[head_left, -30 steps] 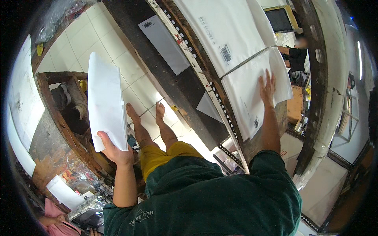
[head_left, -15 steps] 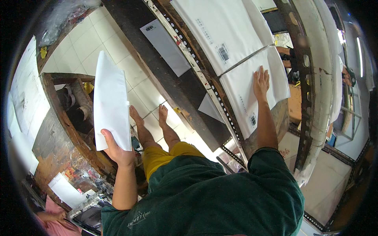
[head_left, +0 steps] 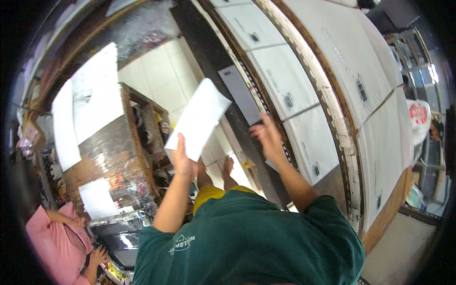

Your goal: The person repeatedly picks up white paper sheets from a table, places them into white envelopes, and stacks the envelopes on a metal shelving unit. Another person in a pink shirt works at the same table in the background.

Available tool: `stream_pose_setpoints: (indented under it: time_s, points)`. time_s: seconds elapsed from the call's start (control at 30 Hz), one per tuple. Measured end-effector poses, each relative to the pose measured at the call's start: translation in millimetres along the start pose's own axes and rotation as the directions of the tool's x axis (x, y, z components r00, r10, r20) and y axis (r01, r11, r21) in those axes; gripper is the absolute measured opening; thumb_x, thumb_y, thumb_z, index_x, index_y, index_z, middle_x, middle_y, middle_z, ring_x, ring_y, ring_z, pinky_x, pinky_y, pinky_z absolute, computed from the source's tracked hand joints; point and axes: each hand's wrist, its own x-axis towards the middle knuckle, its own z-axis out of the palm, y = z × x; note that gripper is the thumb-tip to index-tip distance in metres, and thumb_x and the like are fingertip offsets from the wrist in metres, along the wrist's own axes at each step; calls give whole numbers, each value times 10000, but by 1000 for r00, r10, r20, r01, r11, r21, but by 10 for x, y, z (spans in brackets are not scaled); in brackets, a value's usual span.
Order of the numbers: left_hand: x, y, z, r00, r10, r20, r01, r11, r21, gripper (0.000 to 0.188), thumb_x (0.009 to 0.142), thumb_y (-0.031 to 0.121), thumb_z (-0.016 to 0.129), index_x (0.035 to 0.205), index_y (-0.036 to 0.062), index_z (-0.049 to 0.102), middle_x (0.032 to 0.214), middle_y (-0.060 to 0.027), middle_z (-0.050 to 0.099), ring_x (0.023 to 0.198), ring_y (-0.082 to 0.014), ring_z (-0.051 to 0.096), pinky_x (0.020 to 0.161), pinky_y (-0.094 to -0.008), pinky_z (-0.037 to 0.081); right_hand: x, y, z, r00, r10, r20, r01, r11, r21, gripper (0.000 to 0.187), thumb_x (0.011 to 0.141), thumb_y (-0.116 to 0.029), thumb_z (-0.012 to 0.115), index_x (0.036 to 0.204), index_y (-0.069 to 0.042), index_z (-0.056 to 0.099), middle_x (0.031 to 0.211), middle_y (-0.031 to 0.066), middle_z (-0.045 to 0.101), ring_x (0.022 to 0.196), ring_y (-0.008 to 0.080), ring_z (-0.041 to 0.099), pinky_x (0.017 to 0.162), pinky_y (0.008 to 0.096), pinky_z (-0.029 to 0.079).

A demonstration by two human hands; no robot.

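Observation:
My left hand (head_left: 184, 162) is closed on the near end of a long white sheaf of sheets (head_left: 200, 116), thumb on top. The sheaf slants up and bends slightly; I cannot tell whether it is paper or thin plastic. My right hand (head_left: 269, 142) is raised beside the rack, somewhat blurred, with its fingers apart and nothing visible in them. Near its fingertips, a white sheet with a small barcode (head_left: 241, 94) lies on the dark lower board (head_left: 232, 121). Just right of that hand, white printed stacks (head_left: 311, 142) lie side by side on a shelf.
A higher shelf at right holds larger white stacks (head_left: 387, 142), edged by a perforated metal rail (head_left: 349, 161). At left stands a stained worktable (head_left: 107, 164) with white sheets (head_left: 97, 104). A person in pink (head_left: 59, 242) is at lower left. Pale floor tiles (head_left: 156, 66) show between.
My right hand has come off the white stack on the upper shelf and moved left and down toward the lower board. The view has turned rightward; the sheaf in my left hand now tilts right.

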Motion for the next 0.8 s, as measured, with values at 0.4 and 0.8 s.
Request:
stream_pose_setpoints:
  time_s: [0.4, 0.8]
  points:
    - [-470, 56, -403, 993, -90, 77, 89, 996, 22, 407, 900, 283, 490, 1199, 14, 425, 1122, -87, 531, 1002, -183, 540, 844, -341, 444, -22, -674, 1261, 982, 78, 174, -136, 925, 354, 359, 769, 43, 529, 1115, -32, 469, 935, 56, 535, 755, 80, 502, 672, 221, 412]
    - [-561, -12, -784, 866, -453, 214, 317, 826, 466, 460, 794, 514, 566, 933, 80, 505, 1034, -60, 567, 860, -176, 588, 692, -298, 464, 302, -591, 1003, 999, 53, 2, -51, 960, 274, 315, 749, 72, 496, 1037, -54, 522, 858, 9, 490, 651, 59, 433, 550, 192, 354]
